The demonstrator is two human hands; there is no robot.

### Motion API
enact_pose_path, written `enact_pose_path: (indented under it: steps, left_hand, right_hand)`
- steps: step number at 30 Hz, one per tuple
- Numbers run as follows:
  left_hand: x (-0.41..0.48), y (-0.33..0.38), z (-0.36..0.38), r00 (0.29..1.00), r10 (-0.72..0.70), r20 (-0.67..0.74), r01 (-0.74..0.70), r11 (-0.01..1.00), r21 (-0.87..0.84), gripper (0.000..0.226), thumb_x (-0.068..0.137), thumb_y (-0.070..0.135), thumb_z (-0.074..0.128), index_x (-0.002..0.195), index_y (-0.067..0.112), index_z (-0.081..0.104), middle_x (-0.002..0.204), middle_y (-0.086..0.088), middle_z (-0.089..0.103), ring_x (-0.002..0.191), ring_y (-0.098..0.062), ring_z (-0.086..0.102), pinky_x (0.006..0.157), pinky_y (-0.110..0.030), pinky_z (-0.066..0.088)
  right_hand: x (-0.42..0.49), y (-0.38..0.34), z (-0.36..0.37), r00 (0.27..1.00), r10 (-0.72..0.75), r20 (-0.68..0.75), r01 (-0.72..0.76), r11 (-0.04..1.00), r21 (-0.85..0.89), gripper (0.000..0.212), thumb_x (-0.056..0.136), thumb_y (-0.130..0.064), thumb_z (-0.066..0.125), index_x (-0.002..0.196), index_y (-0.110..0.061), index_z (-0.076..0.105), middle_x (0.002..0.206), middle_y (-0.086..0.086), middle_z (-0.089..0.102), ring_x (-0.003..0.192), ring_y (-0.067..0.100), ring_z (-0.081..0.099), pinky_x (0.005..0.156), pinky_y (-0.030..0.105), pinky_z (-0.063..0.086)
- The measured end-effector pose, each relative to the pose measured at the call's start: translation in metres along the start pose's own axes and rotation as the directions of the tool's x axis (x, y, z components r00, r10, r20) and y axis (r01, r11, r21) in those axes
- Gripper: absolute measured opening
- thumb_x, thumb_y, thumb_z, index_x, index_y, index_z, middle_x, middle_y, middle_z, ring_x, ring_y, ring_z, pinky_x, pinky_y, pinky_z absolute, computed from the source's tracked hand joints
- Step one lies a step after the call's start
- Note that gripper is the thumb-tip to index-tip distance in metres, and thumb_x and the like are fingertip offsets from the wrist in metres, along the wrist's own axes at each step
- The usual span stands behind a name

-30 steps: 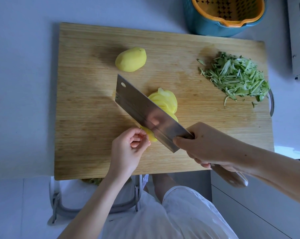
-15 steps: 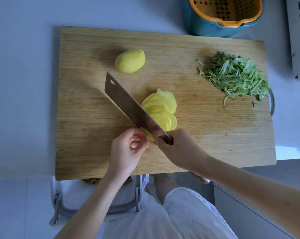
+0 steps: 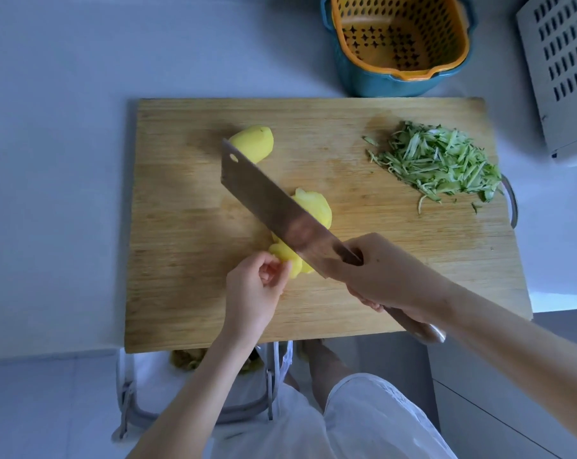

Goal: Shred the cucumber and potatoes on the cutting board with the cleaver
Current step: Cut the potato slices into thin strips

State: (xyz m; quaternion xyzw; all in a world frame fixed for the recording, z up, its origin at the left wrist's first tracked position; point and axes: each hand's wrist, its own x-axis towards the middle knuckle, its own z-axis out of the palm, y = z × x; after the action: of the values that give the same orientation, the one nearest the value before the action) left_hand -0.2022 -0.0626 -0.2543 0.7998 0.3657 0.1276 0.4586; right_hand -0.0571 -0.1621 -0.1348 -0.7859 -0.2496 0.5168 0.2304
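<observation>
Potato stub (image 3: pixel 288 260) nearly sliced out: left grip (image 3: pixel 255 289) pinching it, right grip (image 3: pixel 383 276) clamped round cleaver (image 3: pixel 270 203); next, fan slices (image 3: pixel 317 210) and cut strips

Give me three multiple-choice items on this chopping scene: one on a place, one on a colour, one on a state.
1. Where on the cutting board does the shredded cucumber lie?
A. its far right part
B. its near left corner
C. off the board

2. What colour is the inner strainer basket?
A. green
B. orange
C. white

3. What is the right hand doing?
A. resting open
B. holding a spoon
C. gripping the cleaver

Answers:
1 A: the green pile sits by the board's far right edge.
2 B: the orange mesh sits inside a blue tub.
3 C: its fingers wrap the handle, while the left hand steadies the sliced potato.
</observation>
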Motion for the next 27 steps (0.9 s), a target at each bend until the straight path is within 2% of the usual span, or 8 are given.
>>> enact_pose_path:
  steps: [2, 5, 7, 10, 14, 17, 20, 27]
  left_hand:
    - [0.003, 0.002, -0.002, 0.994, 0.040, -0.098, -0.031, 0.995, 0.095, 0.031, 0.080, 0.036, 0.074, 0.074, 0.011, 0.056, 0.064, 0.004, 0.058, 0.058, -0.009, 0.053, 0.053, -0.016, 0.038]
    - [0.020, 0.016, -0.001, 0.933, 0.269, -0.240, -0.189, 0.932, 0.309, 0.059, 0.071, 0.063, 0.064, 0.094, 0.009, 0.056, 0.090, -0.008, 0.058, 0.083, -0.021, 0.050, 0.073, -0.023, 0.033]
    - [0.039, 0.026, 0.007, 0.931, 0.359, -0.069, -0.283, 0.827, 0.485, 0.085, 0.064, 0.077, 0.057, 0.124, 0.017, 0.050, 0.122, -0.018, 0.051, 0.112, -0.033, 0.047, 0.091, -0.041, 0.037]
    - [0.061, 0.037, 0.021, 0.938, 0.266, 0.223, -0.347, 0.667, 0.660, 0.098, 0.060, 0.081, 0.056, 0.142, 0.032, 0.036, 0.145, -0.021, 0.034, 0.130, -0.043, 0.035, 0.103, -0.056, 0.033]
    - [0.067, 0.042, 0.027, 0.939, 0.189, 0.286, -0.340, 0.617, 0.709, 0.076, 0.070, 0.064, 0.067, 0.134, 0.027, 0.050, 0.140, -0.019, 0.042, 0.124, -0.039, 0.042, 0.098, -0.046, 0.038]
    - [0.068, 0.038, 0.027, 0.930, 0.272, 0.247, -0.366, 0.622, 0.692, 0.056, 0.070, 0.049, 0.073, 0.116, 0.019, 0.065, 0.119, -0.019, 0.058, 0.101, -0.037, 0.055, 0.083, -0.042, 0.048]
    - [0.066, 0.030, 0.028, 0.920, 0.351, 0.177, -0.377, 0.662, 0.647, 0.042, 0.069, 0.041, 0.077, 0.101, 0.014, 0.071, 0.101, -0.017, 0.063, 0.082, -0.035, 0.056, 0.070, -0.038, 0.050]
    - [0.053, 0.022, 0.027, 0.948, 0.305, 0.092, -0.293, 0.722, 0.627, 0.043, 0.074, 0.045, 0.072, 0.100, 0.012, 0.068, 0.103, -0.018, 0.064, 0.089, -0.036, 0.058, 0.076, -0.041, 0.050]
  right_hand:
    - [-0.015, 0.005, -0.010, 0.993, -0.029, -0.119, 0.027, 1.000, -0.013, 0.042, 0.092, -0.030, 0.050, 0.066, 0.003, 0.047, 0.039, 0.002, 0.047, 0.033, 0.013, 0.040, 0.044, 0.024, 0.037]
    - [-0.018, 0.024, -0.022, 0.946, -0.043, -0.322, 0.030, 0.999, -0.044, 0.039, 0.091, -0.029, 0.052, 0.067, 0.002, 0.049, 0.044, 0.006, 0.050, 0.038, 0.017, 0.044, 0.047, 0.030, 0.039]
    - [-0.009, 0.037, -0.024, 0.906, -0.040, -0.421, 0.003, 0.996, -0.087, 0.040, 0.090, -0.030, 0.052, 0.065, 0.000, 0.048, 0.053, 0.017, 0.053, 0.046, 0.028, 0.047, 0.050, 0.032, 0.038]
    - [0.006, 0.051, -0.023, 0.889, 0.011, -0.457, -0.067, 0.992, -0.106, 0.038, 0.091, -0.028, 0.050, 0.059, -0.009, 0.045, 0.054, 0.014, 0.054, 0.048, 0.027, 0.049, 0.048, 0.030, 0.036]
    - [0.016, 0.059, -0.019, 0.897, -0.004, -0.442, -0.105, 0.970, -0.221, 0.038, 0.093, -0.028, 0.049, 0.057, -0.017, 0.041, 0.049, -0.003, 0.042, 0.043, 0.015, 0.036, 0.041, 0.023, 0.026]
    - [0.015, 0.061, -0.016, 0.912, -0.030, -0.410, -0.094, 0.955, -0.280, 0.036, 0.093, -0.028, 0.048, 0.059, -0.019, 0.043, 0.051, -0.003, 0.045, 0.044, 0.014, 0.040, 0.041, 0.023, 0.028]
    - [0.009, 0.063, -0.010, 0.929, -0.052, -0.365, -0.070, 0.947, -0.312, 0.033, 0.093, -0.028, 0.048, 0.063, -0.015, 0.047, 0.053, -0.002, 0.048, 0.045, 0.014, 0.041, 0.043, 0.024, 0.032]
    - [0.009, 0.060, 0.002, 0.948, -0.091, -0.305, -0.015, 0.945, -0.328, 0.028, 0.093, -0.028, 0.046, 0.075, -0.009, 0.055, 0.061, 0.002, 0.055, 0.051, 0.018, 0.046, 0.046, 0.026, 0.034]
